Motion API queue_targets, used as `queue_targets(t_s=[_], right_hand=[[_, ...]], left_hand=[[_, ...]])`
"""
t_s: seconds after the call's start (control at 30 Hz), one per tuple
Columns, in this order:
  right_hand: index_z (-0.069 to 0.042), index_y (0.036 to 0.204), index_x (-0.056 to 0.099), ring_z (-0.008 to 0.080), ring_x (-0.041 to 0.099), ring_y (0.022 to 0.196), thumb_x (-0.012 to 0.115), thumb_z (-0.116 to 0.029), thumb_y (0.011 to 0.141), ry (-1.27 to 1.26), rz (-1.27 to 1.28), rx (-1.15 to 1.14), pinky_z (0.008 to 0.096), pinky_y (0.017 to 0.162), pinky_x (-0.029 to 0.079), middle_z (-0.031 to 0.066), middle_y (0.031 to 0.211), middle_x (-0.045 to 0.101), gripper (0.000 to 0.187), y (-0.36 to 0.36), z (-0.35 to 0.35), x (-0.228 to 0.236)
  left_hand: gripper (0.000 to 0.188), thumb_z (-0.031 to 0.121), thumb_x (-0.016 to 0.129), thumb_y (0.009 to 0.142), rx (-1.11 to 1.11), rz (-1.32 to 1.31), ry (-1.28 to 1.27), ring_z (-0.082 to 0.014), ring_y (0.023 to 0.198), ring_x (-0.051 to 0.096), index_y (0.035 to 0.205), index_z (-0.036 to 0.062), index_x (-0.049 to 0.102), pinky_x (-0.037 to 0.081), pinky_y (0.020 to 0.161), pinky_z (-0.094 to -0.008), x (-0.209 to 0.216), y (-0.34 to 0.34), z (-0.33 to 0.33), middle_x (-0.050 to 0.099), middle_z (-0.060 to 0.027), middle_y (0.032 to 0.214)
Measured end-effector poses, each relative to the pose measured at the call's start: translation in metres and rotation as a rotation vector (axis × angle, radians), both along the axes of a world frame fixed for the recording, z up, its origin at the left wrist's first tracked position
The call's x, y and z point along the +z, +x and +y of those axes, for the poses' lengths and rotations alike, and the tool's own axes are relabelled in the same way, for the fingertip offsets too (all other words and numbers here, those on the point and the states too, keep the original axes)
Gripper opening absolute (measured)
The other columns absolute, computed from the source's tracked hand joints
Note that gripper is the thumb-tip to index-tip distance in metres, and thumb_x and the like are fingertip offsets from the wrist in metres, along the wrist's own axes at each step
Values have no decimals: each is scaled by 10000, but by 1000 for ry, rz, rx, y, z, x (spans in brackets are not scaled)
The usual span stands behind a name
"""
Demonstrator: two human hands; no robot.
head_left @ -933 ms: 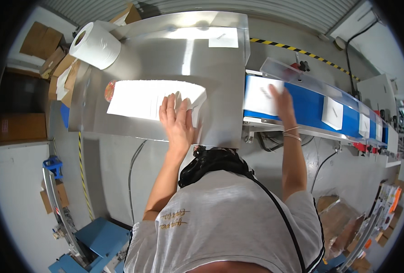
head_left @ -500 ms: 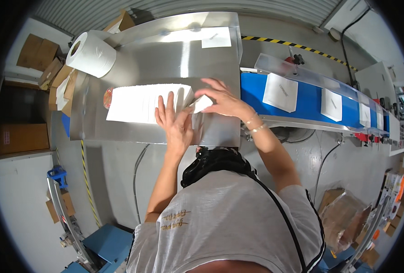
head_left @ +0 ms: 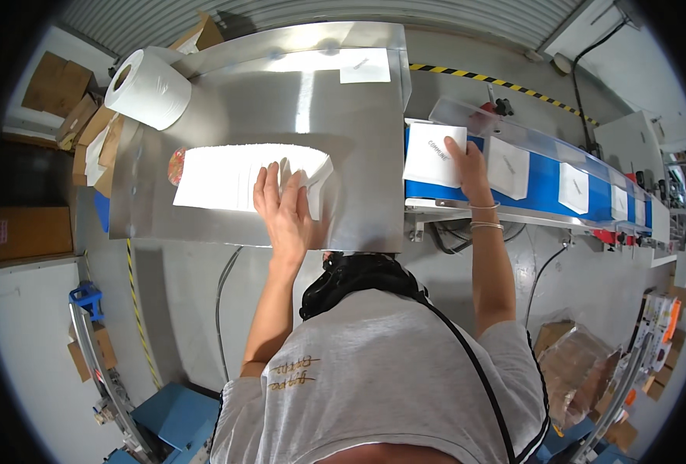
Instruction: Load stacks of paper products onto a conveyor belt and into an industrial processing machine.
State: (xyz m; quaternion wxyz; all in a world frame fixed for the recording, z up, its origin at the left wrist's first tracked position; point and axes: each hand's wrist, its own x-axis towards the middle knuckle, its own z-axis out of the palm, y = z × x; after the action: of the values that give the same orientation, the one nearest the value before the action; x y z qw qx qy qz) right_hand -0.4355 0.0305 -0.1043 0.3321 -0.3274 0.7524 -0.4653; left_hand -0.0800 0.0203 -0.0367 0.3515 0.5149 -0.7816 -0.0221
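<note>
My left hand lies on the right part of a long row of white paper sleeves, packed upright against each other on a metal table. Its fingers are spread on top of them, and the last sleeves at the right end lean outward. Over the near end of the blue conveyor belt, my right hand pinches a flat white square paper sleeve with dark print by its right edge, thumb on top. A reddish patterned object touches the row's left end.
More white sleeves, such as one beside my right hand, lie spaced along the belt behind a clear guard rail. Another sleeve is at the table's back right corner. A large white roll stands at the back left, near cardboard boxes.
My right hand has moved right from the row's end to the belt, carrying a sleeve. My left hand stays on the row. The sleeves on the belt have shifted further right.
</note>
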Motion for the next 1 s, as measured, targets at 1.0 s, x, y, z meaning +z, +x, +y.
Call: queue_targets(t_s=[1.0], right_hand=[[-9, 1069, 581, 324, 599, 892, 674, -282, 853, 117, 569, -161, 406, 839, 467, 181, 976, 624, 360, -19, 20, 6]], left_hand=[[288, 18, 663, 811, 70, 11, 29, -409, 1304, 368, 1089, 90, 670, 319, 1056, -503, 6, 12, -5, 478, -185, 1357]])
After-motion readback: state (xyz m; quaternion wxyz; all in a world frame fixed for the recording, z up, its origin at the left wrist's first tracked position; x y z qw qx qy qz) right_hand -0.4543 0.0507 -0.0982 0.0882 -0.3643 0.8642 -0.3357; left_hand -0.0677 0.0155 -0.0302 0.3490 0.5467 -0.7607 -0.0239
